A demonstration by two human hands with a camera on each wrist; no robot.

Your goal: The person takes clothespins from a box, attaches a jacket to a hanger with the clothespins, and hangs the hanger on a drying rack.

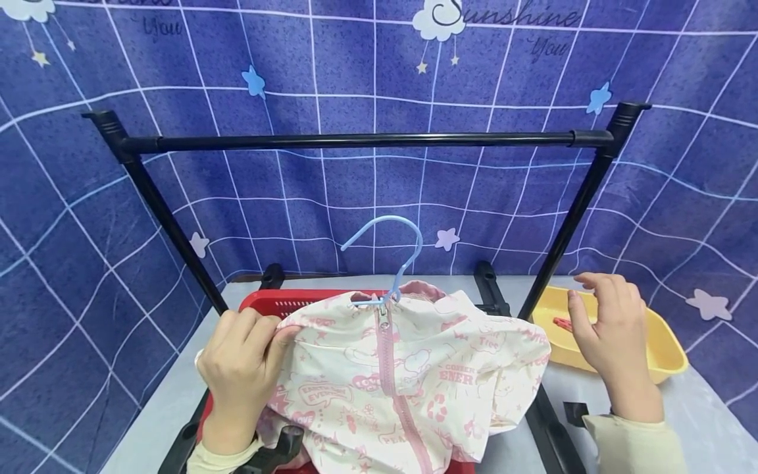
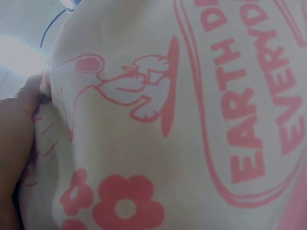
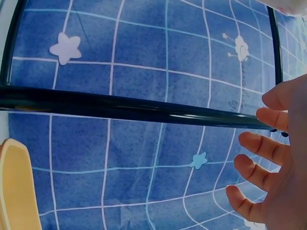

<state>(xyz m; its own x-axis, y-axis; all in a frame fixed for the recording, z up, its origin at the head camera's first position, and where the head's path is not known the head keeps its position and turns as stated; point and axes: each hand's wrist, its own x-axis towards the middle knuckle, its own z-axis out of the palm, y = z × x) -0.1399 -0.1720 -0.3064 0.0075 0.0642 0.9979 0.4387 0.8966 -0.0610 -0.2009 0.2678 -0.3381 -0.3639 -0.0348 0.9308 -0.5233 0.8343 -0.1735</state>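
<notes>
A white jacket (image 1: 426, 368) with pink prints and a pink zipper hangs on a light blue hanger (image 1: 408, 263), its hook sticking up out of the collar. At the jacket's shoulder on the left, my left hand (image 1: 239, 368) pinches the cloth between thumb and fingers. The left wrist view is mostly filled by the printed jacket cloth (image 2: 120, 143). Off to the right, my right hand (image 1: 616, 329) is raised in front of a yellow basin (image 1: 669, 342), fingers spread and holding nothing. In the right wrist view its fingers (image 3: 261, 148) are loosely bent.
A black clothes rack stands around the jacket, its crossbar (image 1: 379, 140) behind and above it. Under the jacket sits a red basket (image 1: 266, 299). A small red item (image 1: 562, 323) lies in the yellow basin. A blue patterned curtain (image 1: 367, 191) hangs behind.
</notes>
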